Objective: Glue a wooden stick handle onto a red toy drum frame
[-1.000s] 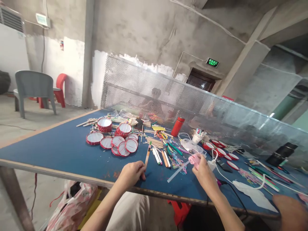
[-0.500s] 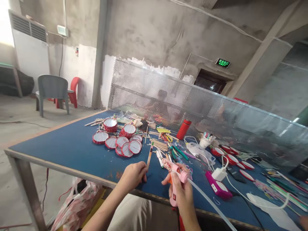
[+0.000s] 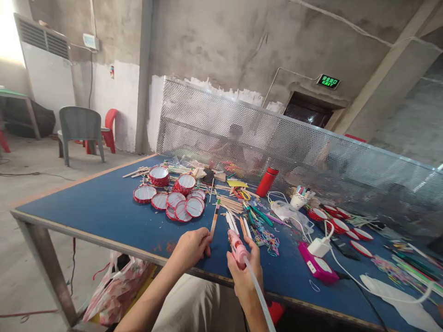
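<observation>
Near the table's front edge, my left hand (image 3: 194,246) pinches the lower end of a flat wooden craft stick (image 3: 214,222), which stands tilted up with dark, orange and green bands toward its top. My right hand (image 3: 244,267) is wrapped round a pink hot glue gun (image 3: 238,249), its nozzle pointing away from me and toward the stick's side. A long translucent glue stick (image 3: 256,286) runs out of the gun's back. The nozzle and the craft stick are apart. Just beyond the gun lie several white marker pens (image 3: 232,222).
Red-rimmed round discs (image 3: 182,210) lie left of centre on the blue table (image 3: 104,210). Loose wooden sticks (image 3: 230,204), a red bottle (image 3: 267,182) and a pen cup (image 3: 298,199) stand farther back. A purple power strip (image 3: 318,265) with white cables is at right. Perforated metal screen (image 3: 207,122) lines the back.
My right hand has brought the glue gun left, closer to the craft stick, and turned it so its back faces me. My left hand keeps its pinch, nearly still. The view shifted slightly.
</observation>
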Demonstrator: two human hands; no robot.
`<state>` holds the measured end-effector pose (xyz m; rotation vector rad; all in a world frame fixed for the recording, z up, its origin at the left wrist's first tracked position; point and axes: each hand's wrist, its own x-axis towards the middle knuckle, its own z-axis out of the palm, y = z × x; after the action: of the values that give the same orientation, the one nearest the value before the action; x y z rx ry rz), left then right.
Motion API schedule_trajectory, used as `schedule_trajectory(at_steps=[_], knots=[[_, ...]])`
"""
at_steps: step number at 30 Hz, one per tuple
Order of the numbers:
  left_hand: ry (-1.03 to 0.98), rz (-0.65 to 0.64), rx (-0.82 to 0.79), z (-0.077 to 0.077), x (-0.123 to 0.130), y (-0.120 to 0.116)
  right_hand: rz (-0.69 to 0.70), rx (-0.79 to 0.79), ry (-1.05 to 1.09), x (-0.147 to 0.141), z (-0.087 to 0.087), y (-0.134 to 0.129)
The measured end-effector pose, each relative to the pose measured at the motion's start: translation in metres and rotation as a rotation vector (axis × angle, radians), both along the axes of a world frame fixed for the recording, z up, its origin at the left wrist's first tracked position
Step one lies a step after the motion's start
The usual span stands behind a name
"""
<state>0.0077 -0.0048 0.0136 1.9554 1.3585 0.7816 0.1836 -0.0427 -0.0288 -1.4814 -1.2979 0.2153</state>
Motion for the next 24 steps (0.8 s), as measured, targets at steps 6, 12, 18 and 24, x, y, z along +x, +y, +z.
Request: schedule_trajectory(at_steps=[6,12,18,24], knots=[[0.008,-0.006,0.011,-0.003,0.000,0.002,-0.073,0.032,-0.383,0.005,-0.007,0.000],[0.008,-0.014,0.025,-0.004,0.000,0.002,-0.099,0.101,-0.695,0.017,-0.016,-0.009],[0.000,-0.012,0.028,-0.004,0.000,0.002,-0.127,0.141,-0.649,0.019,-0.010,-0.014],[0.000,-0.004,0.032,-0.002,0.000,0.002,0.072,-0.009,0.024,0.029,0.025,-0.021]])
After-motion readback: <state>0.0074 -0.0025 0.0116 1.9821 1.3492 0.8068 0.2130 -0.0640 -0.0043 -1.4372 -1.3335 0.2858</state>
